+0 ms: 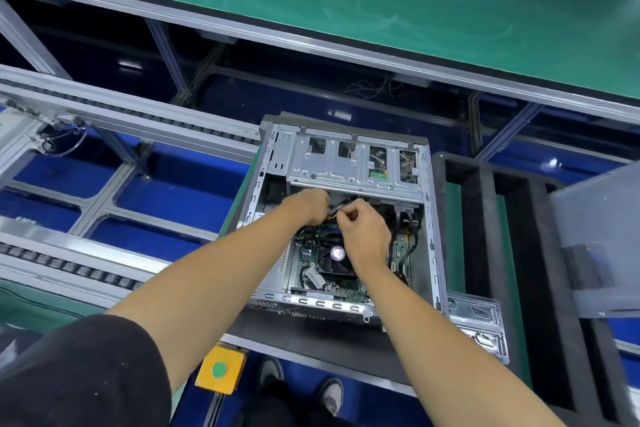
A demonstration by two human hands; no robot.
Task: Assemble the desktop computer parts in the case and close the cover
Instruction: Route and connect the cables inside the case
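Note:
An open grey computer case (434,236) lies flat on a black foam pallet, its silver drive cage (346,163) at the far end. Inside sit the green motherboard (308,253) and a black CPU fan (332,258) with a purple round label. My left hand (310,206) reaches under the drive cage edge, fingers curled around a bundle of black and yellow cables (337,206). My right hand (363,230) pinches the same cable bundle just to the right, above the fan. The cable ends are hidden by my fingers.
A grey perforated side cover (599,246) leans at the right. A small silver metal bracket (479,326) lies by the case's near right corner. Black foam dividers (485,218) stand to the right. A yellow box with a green button (220,369) hangs below the front edge. Conveyor rails run on the left.

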